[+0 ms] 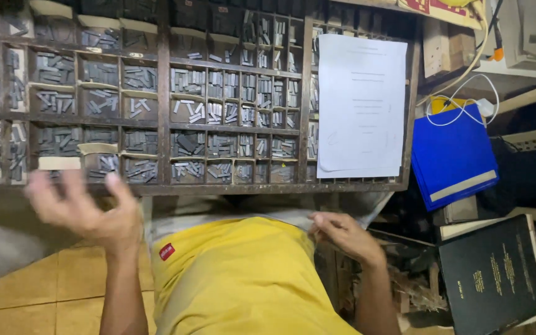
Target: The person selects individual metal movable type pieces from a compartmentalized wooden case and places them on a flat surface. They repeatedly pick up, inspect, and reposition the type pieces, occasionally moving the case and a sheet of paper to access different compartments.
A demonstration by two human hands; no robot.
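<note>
Head view shows you standing at a type case (162, 186), a wooden tray of many small compartments filled with grey metal sorts (187, 80). Your left hand (85, 208) hovers just below the case's front rail, fingers spread wide, holding nothing; it is motion-blurred, so finer detail cannot be told. Your right hand (342, 232) sits low beside your yellow shirt (243, 279), fingers loosely curled; whether it pinches anything small cannot be told. White sheets (361, 105) lie over the right end of the case, covering several compartments. A blue folder (451, 155) and a black book (491, 273) lie well apart to the right.

Recommendation, as judgement: steady the left hand before reaching, since compartments are narrow and neighbours look alike. Confirm the compartment against the sheets first, then pick with thumb and forefinger one sort at a time. Keep the sheets from sliding further across the case. Keep the right hand clear of the rail.
</note>
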